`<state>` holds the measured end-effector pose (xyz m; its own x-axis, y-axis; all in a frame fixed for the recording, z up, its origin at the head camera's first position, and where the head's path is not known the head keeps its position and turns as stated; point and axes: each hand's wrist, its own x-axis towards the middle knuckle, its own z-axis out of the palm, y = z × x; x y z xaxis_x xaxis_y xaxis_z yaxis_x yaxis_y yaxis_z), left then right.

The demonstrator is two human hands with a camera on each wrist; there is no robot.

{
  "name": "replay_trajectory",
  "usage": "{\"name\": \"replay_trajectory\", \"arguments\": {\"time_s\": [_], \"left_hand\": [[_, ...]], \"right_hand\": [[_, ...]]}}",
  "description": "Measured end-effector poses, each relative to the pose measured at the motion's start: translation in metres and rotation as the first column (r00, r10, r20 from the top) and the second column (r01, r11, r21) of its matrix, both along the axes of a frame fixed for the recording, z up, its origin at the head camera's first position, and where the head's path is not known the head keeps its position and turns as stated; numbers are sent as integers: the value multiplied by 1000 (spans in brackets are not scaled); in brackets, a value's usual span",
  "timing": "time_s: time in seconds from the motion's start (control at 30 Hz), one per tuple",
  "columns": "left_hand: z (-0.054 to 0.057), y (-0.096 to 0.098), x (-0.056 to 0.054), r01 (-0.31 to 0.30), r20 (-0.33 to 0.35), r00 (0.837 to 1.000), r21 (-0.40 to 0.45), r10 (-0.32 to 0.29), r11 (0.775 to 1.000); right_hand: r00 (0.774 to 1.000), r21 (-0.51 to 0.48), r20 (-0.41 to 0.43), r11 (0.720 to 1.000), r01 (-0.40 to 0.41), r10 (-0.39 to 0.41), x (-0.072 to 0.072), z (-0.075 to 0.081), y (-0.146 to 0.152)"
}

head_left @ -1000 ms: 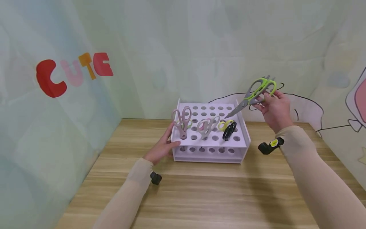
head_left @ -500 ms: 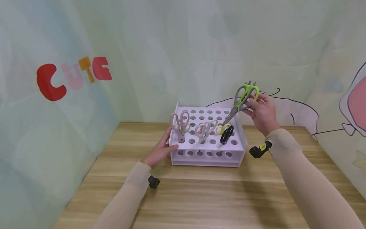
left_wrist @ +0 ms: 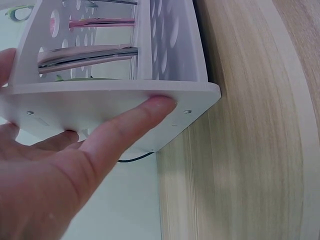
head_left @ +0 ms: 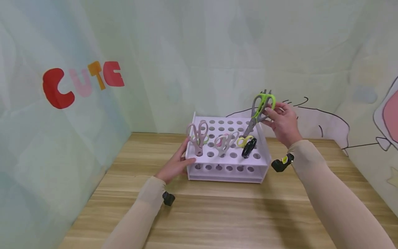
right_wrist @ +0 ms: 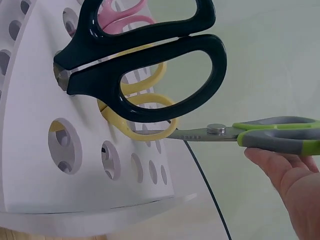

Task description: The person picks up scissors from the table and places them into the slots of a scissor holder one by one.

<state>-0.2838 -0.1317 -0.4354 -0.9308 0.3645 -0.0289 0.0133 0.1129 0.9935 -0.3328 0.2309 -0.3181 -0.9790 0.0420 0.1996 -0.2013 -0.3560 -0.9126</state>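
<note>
My right hand pinches green-and-grey kitchen scissors by their handles, blades pointing down over the right part of a white rack with rows of round holes. In the right wrist view, the blade of the kitchen scissors passes behind yellow-handled scissors; whether the tip is in a hole, I cannot tell. My left hand rests against the rack's left side. The left wrist view shows its thumb lying straight along the side panel.
Along the rack's front stand mauve scissors, pale grey scissors and black scissors. Pink-handled scissors and a green-handled pair sit behind them. The rack stands on a wooden table before a fabric backdrop.
My right hand has carried the kitchen scissors left and lower toward the rack, and the scissors have turned more upright. My left hand has stayed at the rack's side.
</note>
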Motion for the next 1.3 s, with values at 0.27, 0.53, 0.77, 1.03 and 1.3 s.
{"name": "replay_trajectory", "arguments": {"time_s": [0.27,0.53,0.77,1.03,1.3], "left_hand": [[-1,-1,0,5,5,1000,3,-5,1000],[-3,0,2,7,11,1000,12,-7,1000],[-3,1,2,-1,8,1000,14,1,1000],[-1,0,2,-9,-8,1000,17,9,1000],[0,2,2,-19,-4,1000,16,19,1000]], "right_hand": [[999,113,-3,992,-48,49,-4,-2,-8],[999,324,27,945,-45,39,-9,-15,-15],[998,346,42,937,-57,46,-10,-24,-17],[998,353,52,934,-57,42,-13,-30,-19],[996,320,81,945,-65,41,-12,-30,-18]]}}
